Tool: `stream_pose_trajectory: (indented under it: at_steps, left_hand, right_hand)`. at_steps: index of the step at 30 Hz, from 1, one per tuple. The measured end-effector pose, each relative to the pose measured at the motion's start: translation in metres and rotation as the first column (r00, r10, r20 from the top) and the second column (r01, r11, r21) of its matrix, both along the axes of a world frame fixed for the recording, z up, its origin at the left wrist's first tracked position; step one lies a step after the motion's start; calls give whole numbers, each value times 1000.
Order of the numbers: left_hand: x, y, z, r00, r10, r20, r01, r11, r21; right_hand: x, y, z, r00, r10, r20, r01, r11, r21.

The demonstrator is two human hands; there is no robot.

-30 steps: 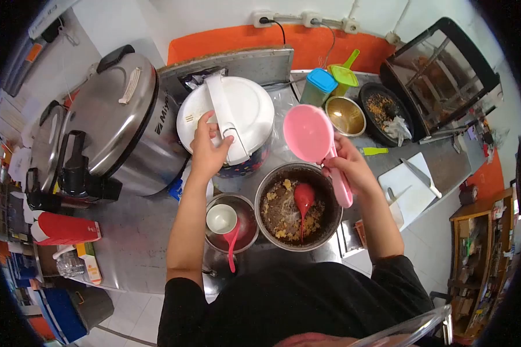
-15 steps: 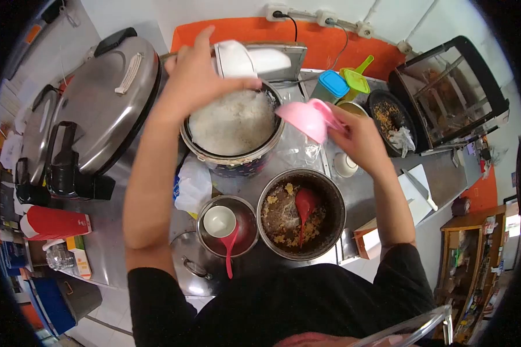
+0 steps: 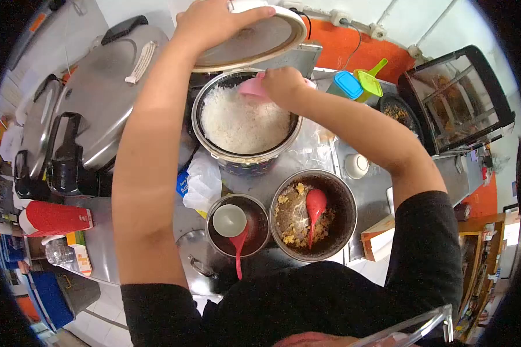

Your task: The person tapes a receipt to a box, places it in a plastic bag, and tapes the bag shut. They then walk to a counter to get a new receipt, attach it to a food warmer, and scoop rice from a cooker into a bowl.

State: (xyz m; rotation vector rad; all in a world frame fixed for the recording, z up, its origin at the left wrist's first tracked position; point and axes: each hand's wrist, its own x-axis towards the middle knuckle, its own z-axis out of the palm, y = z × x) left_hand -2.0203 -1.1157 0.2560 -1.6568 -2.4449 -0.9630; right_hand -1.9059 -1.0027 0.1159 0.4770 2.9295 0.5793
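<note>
My left hand (image 3: 220,23) is closed on the edge of the white rice cooker lid (image 3: 249,40), which is tilted up at the back with its grey underside showing. Below it stands the rice cooker (image 3: 255,157), full of white rice (image 3: 234,127). A pink scoop (image 3: 251,88) is gripped in my right hand (image 3: 285,88), its cup at the far side of the rice. Nearer me, a metal pot (image 3: 344,231) holds yellowish food scraps and a red rice paddle (image 3: 315,205). Beside it, a metal bowl (image 3: 260,246) contains a white bowl (image 3: 230,221) and a pink-red spoon (image 3: 239,251).
Large steel pressure cookers (image 3: 116,87) crowd the left side. A blue-lidded container (image 3: 347,85), a green-lidded one (image 3: 369,84) and a glass-fronted case (image 3: 454,101) stand at back right. A white cup (image 3: 356,166) and a plastic bag (image 3: 204,184) sit near the rice cooker.
My right hand has moved left, bringing the pink scoop from beside the rice cooker to the rice inside. My left hand has risen, and the lid's underside now shows.
</note>
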Motion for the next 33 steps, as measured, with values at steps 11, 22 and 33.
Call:
stream_pose_trajectory:
  at_steps: [11, 22, 33]
  left_hand:
    - [6, 2, -5, 999, 8, -49, -6, 999, 52]
    - [12, -1, -6, 997, 40, -68, -39, 999, 15]
    - [18, -7, -7, 994, 34, -108, -29, 999, 42]
  right_hand:
    - [8, -22, 9, 989, -125, 84, 142, 960, -242]
    - [0, -27, -6, 976, 188, 109, -153, 951, -270]
    - [-3, -22, -6, 972, 131, 196, -51, 928, -370]
